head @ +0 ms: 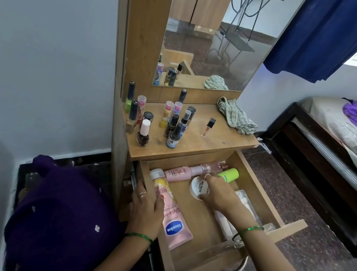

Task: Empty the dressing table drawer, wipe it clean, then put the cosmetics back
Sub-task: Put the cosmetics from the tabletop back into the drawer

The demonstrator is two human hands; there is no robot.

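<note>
Wooden drawer [257, 185], round white tub [197, 187], glossy pink tube [177, 227]

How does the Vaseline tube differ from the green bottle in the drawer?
The Vaseline tube is pink, flat and lies at the drawer's left front beside the left hand. The green bottle is bright green, round-bodied and lies at the back right, beyond the right hand. Both lie on their sides.
</note>
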